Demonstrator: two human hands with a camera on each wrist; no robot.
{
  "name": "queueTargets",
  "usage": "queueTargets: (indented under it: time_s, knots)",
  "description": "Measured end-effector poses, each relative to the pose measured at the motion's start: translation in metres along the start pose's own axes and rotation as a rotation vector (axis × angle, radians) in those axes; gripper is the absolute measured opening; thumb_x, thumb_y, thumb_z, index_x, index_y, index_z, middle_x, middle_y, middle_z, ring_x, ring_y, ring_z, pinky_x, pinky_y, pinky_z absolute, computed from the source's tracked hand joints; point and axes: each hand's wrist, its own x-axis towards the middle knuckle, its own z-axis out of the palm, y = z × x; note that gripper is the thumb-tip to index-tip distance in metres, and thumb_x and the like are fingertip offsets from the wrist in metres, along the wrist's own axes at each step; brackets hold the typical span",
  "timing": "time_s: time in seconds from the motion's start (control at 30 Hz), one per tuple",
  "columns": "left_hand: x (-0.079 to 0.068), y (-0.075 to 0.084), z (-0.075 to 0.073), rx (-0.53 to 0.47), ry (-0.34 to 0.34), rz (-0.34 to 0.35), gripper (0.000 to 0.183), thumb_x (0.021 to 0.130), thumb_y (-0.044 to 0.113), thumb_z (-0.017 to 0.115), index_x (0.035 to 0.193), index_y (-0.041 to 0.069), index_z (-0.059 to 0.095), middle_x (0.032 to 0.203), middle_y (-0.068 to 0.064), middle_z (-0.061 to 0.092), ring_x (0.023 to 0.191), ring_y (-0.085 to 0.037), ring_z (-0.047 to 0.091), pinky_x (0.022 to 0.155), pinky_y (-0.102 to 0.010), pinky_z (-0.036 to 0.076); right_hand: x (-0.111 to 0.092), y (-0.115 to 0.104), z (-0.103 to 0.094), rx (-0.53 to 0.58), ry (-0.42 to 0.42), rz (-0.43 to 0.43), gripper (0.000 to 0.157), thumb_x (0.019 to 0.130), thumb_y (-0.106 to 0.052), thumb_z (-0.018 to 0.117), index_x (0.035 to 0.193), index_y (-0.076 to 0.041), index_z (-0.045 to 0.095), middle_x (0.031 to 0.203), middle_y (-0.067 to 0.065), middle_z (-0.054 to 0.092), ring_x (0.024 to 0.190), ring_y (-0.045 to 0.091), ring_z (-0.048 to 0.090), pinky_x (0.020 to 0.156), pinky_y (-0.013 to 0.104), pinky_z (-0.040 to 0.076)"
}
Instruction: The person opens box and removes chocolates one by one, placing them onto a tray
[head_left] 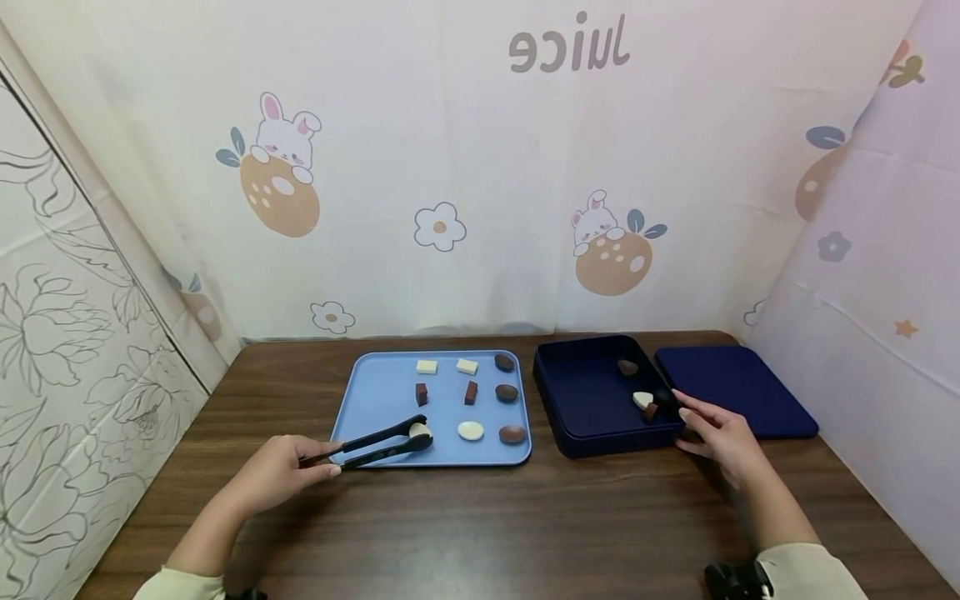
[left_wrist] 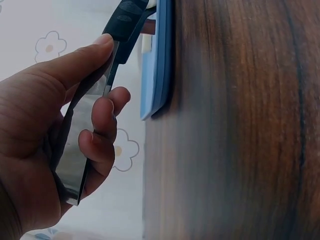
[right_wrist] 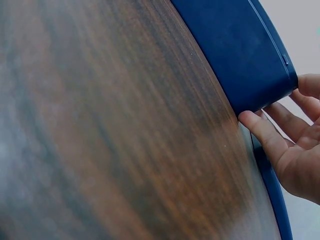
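My left hand point(head_left: 281, 471) grips a pair of black-tipped tongs point(head_left: 386, 432), also seen in the left wrist view point(left_wrist: 82, 135). Between the tong tips sits a cream-coloured oval piece point(head_left: 420, 430), partly hidden, over the light blue tray point(head_left: 375, 400). Small pieces stand in rows on this tray: white blocks point(head_left: 427, 367), dark brown blocks point(head_left: 470, 392), another cream oval point(head_left: 471, 431) and brown ovals point(head_left: 512, 434). At the near right corner of an open navy box point(head_left: 600, 442), my right hand point(head_left: 716, 433) holds the wall with its fingertips.
Inside the navy box lie a brown piece point(head_left: 627, 367), a white piece point(head_left: 642, 400) and a reddish-brown piece point(head_left: 650, 412). A flat navy lid point(head_left: 738, 387) lies on the wooden table point(head_left: 480, 533) right of the box. Printed curtains point(head_left: 450, 167) stand behind and at the sides.
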Motion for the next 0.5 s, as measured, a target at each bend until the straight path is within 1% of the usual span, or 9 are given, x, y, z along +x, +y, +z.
queueTargets:
  time_s: [0.13,0.2,0.23,0.27,0.33,0.37,0.4,0.5]
  knots:
    - [-0.0008,-0.0006,0.0009,0.006,0.005,-0.007,0.04,0.088,0.029,0.074,0.118,0.003,0.071,0.11,-0.013,0.07,0.06,-0.002,0.044,0.049,-0.023,0.038,0.0002,0.0006,0.0003,-0.011,-0.001,0.002,0.055,0.1,-0.032,0.057,0.148,-0.012,0.04,0.154,0.026,0.02,0.101,-0.01,0.052,0.081,0.033,0.054]
    - [-0.0011,-0.0006,0.0008,0.012,-0.003,-0.019,0.041,0.087,0.03,0.074,0.119,0.004,0.071,0.095,-0.01,0.072,0.058,-0.002,0.041,0.048,-0.023,0.037,0.0003,0.0008,0.0002,-0.015,-0.002,-0.001,0.055,0.1,-0.032,0.056,0.149,-0.012,0.04,0.153,0.025,0.021,0.102,-0.009,0.051,0.081,0.033,0.054]
    - [-0.0013,-0.0006,0.0005,0.016,-0.009,-0.025,0.042,0.087,0.03,0.074,0.12,0.004,0.07,0.086,-0.007,0.071,0.056,-0.002,0.039,0.048,-0.023,0.036,0.0004,0.0008,0.0001,-0.016,-0.002,-0.003,0.055,0.1,-0.032,0.056,0.149,-0.012,0.04,0.153,0.024,0.023,0.102,-0.01,0.051,0.081,0.033,0.054]
    - [-0.0013,-0.0007,0.0002,0.019,-0.014,-0.03,0.042,0.087,0.03,0.074,0.121,0.004,0.07,0.078,-0.002,0.067,0.055,-0.002,0.036,0.048,-0.023,0.035,0.0004,0.0008,-0.0001,-0.013,-0.002,-0.004,0.055,0.1,-0.032,0.056,0.149,-0.012,0.04,0.152,0.022,0.025,0.102,-0.01,0.051,0.081,0.033,0.054]
    - [-0.0015,-0.0009,-0.0003,0.027,-0.027,-0.038,0.045,0.087,0.032,0.074,0.122,0.005,0.069,0.066,0.005,0.055,0.054,-0.002,0.033,0.048,-0.023,0.034,0.0004,0.0007,-0.0004,0.002,-0.002,-0.003,0.055,0.099,-0.031,0.057,0.148,-0.012,0.041,0.15,0.017,0.029,0.102,-0.01,0.051,0.08,0.033,0.055]
    - [-0.0014,-0.0011,-0.0005,0.029,-0.032,-0.041,0.045,0.087,0.033,0.073,0.123,0.005,0.069,0.063,0.008,0.049,0.054,-0.003,0.032,0.047,-0.023,0.033,0.0003,0.0006,-0.0005,0.009,-0.002,-0.003,0.055,0.099,-0.031,0.058,0.148,-0.012,0.041,0.148,0.014,0.031,0.102,-0.01,0.051,0.08,0.032,0.055]
    - [-0.0013,-0.0012,-0.0006,0.031,-0.032,-0.049,0.045,0.087,0.033,0.074,0.123,0.005,0.069,0.064,0.009,0.049,0.054,-0.003,0.033,0.048,-0.023,0.033,0.0003,0.0005,-0.0007,0.015,-0.002,-0.002,0.055,0.099,-0.03,0.058,0.148,-0.012,0.042,0.148,0.012,0.033,0.102,-0.011,0.051,0.08,0.032,0.055]
    - [-0.0017,-0.002,-0.0004,0.033,-0.029,-0.038,0.047,0.087,0.034,0.073,0.123,0.004,0.068,0.066,0.01,0.052,0.056,-0.003,0.035,0.049,-0.023,0.035,0.0001,0.0004,-0.0007,0.014,-0.003,-0.002,0.054,0.099,-0.03,0.058,0.148,-0.012,0.042,0.147,0.012,0.033,0.102,-0.01,0.051,0.08,0.032,0.055]
